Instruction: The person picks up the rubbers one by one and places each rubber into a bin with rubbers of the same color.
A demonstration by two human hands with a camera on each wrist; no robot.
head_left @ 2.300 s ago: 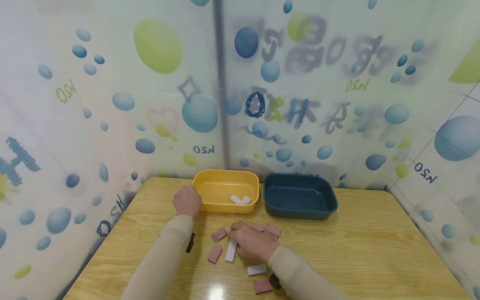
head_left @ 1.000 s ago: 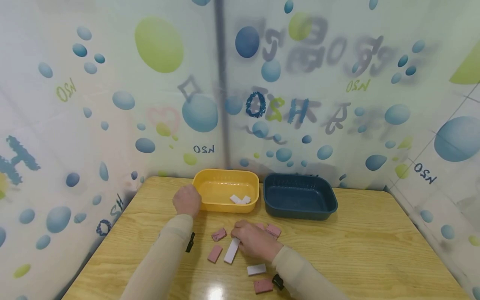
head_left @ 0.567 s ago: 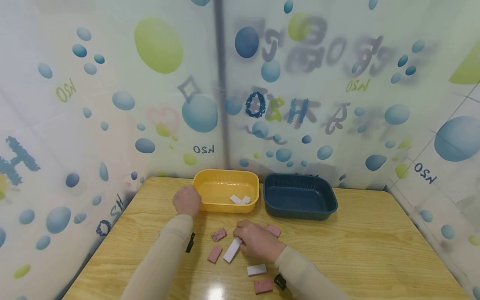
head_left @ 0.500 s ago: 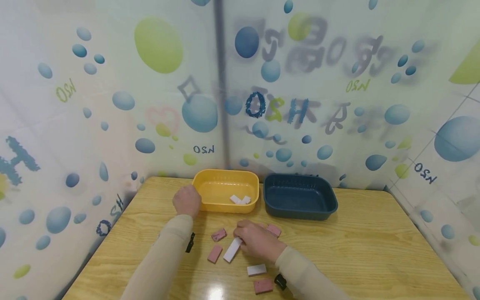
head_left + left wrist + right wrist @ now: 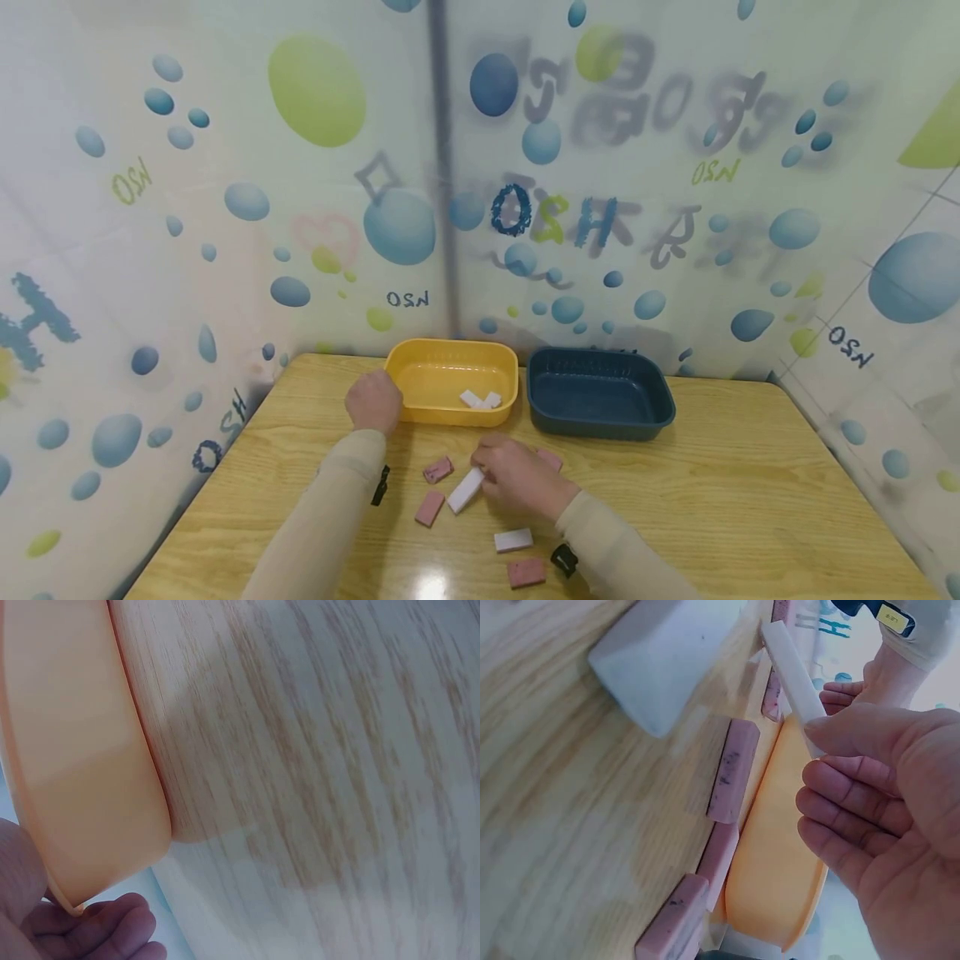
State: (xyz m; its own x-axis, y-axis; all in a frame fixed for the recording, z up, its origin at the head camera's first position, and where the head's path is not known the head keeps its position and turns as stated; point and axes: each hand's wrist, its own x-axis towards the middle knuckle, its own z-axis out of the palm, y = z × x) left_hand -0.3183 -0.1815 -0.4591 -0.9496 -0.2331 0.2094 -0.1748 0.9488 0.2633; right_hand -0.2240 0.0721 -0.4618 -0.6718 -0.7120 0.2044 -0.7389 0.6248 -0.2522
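Note:
My left hand (image 5: 373, 402) grips the left rim of the yellow plastic bin (image 5: 442, 417); in the left wrist view its thumb and curled fingers (image 5: 112, 930) are on either side of the rim. Between thumb and fingertips, my right hand (image 5: 525, 479) pinches one end of a long white eraser (image 5: 466, 492). The right wrist view has that eraser raised off the table, slanting past the thumb. Pink smudged erasers (image 5: 430, 507) lie around the right hand, which partly hides the ones behind it. A second white eraser (image 5: 513, 540) lies nearer the front.
Several small white erasers (image 5: 480, 400) sit inside the yellow bin. A dark blue bin (image 5: 600, 427) stands to its right. One pink eraser (image 5: 527, 572) is close to the right wrist. A patterned curtain (image 5: 637, 250) hangs behind the wooden table (image 5: 735, 492).
My right hand has shifted slightly right and away from me, lifting the white eraser, which now slants more. My left hand and both bins stay in place.

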